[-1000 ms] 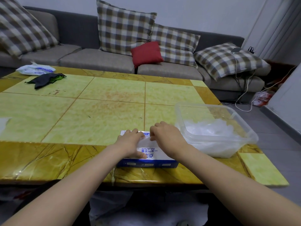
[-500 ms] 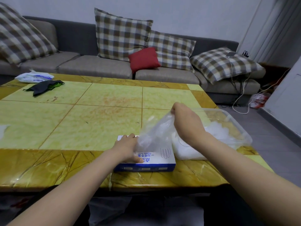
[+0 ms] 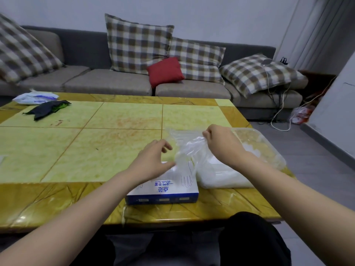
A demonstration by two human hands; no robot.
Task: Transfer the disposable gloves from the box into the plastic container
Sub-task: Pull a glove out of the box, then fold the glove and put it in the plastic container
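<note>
- Step: mid-transfer; right hand (image 3: 222,144) pinches a clear glove (image 3: 184,148) by its top, fingers (image 3: 206,135) clenched on the film; glove hangs above the box (image 3: 163,191), lower end at the box opening, not yet over the container (image 3: 276,156)
- Left hand (image 3: 153,160) sits on the box top, fingers loose and spread, grasping nothing I can make out; thumb just beside the glove's base
- Container is right of the box, touching or nearly so; white pile of gloves (image 3: 221,169) already inside
- Next: likely carry the glove right over the rim and release; film is limp and clingy, so the box wants holding down
- Writing: box top, upside down to camera, blue "一次性手套" with small "Disposable Gloves"; larger brand characters unclear; glove outline printed beside
</note>
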